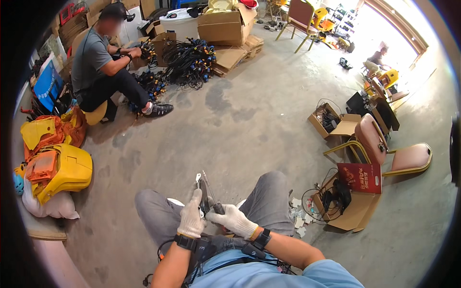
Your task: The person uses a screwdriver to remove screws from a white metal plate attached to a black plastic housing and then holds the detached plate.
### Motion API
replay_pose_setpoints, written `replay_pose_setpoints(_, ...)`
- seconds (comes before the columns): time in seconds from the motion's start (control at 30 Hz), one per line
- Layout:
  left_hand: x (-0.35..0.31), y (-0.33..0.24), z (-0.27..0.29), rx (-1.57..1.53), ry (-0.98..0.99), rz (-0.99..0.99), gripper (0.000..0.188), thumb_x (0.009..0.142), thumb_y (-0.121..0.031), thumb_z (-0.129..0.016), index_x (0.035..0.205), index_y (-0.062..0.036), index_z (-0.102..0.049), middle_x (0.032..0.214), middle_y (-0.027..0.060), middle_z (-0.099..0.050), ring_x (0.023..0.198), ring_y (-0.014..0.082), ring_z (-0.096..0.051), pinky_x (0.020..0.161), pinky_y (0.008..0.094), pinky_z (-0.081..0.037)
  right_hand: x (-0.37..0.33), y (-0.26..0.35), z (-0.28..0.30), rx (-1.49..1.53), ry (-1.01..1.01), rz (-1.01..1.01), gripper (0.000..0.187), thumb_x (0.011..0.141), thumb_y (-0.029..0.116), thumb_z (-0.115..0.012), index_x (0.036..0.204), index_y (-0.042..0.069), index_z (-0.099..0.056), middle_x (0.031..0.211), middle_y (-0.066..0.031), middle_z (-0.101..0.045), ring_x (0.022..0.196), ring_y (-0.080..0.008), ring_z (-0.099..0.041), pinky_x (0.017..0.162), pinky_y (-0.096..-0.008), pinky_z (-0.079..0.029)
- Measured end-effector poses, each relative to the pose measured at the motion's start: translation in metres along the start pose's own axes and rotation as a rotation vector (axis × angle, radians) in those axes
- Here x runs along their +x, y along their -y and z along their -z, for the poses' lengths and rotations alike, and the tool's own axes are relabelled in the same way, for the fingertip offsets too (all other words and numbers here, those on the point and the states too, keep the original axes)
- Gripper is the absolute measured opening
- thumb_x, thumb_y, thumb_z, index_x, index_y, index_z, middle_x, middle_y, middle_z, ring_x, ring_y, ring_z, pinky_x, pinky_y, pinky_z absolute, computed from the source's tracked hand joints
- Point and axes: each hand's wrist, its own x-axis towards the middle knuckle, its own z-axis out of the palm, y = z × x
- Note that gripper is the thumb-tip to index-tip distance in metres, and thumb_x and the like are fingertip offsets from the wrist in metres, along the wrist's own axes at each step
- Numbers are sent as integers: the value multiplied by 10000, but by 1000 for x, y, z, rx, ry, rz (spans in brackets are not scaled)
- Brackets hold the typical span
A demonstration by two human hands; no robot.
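Both of my hands wear white knit gloves and meet above my lap. My left hand (193,216) is closed around a narrow dark part (205,194) with pale metal tabs at its ends; its exact kind I cannot make out. In my right hand (233,220) is a screwdriver (219,208), its dark handle by my thumb and its thin shaft pointing away from me. The shaft lies along the right side of the dark part. Whether its tip touches the part cannot be seen.
A red-lidded carton (331,204) of black devices stands at right beside paper scraps (298,222) and a chair (372,139). Farther is another open carton (326,120). Yellow plastic shells (72,165) pile at left. A seated co-worker (98,62) handles cables near a cable heap (189,60).
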Motion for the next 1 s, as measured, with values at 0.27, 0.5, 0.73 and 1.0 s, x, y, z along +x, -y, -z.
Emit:
replay_pose_setpoints(0.27, -4, 1, -4, -209, 134, -19, 301, 1142, -423, -544, 1283, -173, -634, 970, 91, -759, 754, 232, -751, 529, 363, -576, 8, -13, -4, -72, -39, 87, 448, 941, 429, -746, 995, -16, -749, 762, -14, -646, 699, -116, -584, 647, -336, -480)
replay_pose_setpoints(0.5, -6, 0, -7, -186, 93, -43, 318, 1150, -381, -542, 1366, -161, -621, 997, 94, -752, 831, 242, -758, 663, 384, -624, 7, -8, -6, -132, -57, 35, 383, 947, 408, -740, 1051, 39, -750, 816, -13, -689, 744, -95, -616, 692, -306, -509)
replay_pose_setpoints(0.73, -6, 4, -9, 66, 76, -282, 398, 1134, -427, -561, 1382, -126, -637, 926, 49, -759, 747, 167, -731, 583, 324, -554, -2, -4, -5, -176, -62, 104, 489, 976, 438, -733, 1163, -13, -756, 894, -110, -747, 853, -159, -673, 816, -373, -548)
replay_pose_setpoints(1.0, -9, 3, -13, -243, 116, -90, 412, 1152, -369, -540, 1520, -186, -563, 966, 98, -741, 827, 231, -752, 709, 372, -630, -2, 0, -1, -235, -21, 67, 508, 986, 433, -736, 1242, -5, -753, 966, -154, -778, 919, -187, -714, 902, -374, -555)
